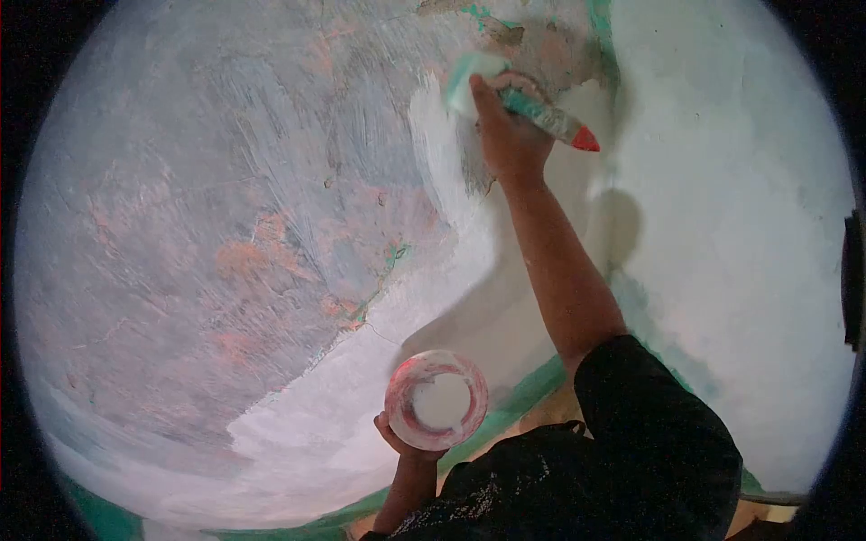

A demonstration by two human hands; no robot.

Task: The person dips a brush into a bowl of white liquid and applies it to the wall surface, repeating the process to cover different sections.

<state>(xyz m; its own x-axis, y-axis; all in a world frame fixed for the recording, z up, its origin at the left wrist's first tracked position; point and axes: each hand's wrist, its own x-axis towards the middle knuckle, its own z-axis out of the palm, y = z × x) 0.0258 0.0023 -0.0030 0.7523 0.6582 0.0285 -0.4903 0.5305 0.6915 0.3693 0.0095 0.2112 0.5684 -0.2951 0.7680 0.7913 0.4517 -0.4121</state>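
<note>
My right hand is raised high against the wall, its fingers closed round a wide paintbrush. The brush has a paint-smeared handle with a red tip, and its pale, greenish head is blurred over the wall surface. Low in the view, my left hand grips a round paint container from its side and below. The container's rim is streaked pink and red, and white paint shows inside. Its underside is hidden.
The grey, scraped wall carries orange and green patches, with cracks. Fresh white paint covers a band along its lower right. A pale adjoining wall stands at the right. A dark object sits at the right edge.
</note>
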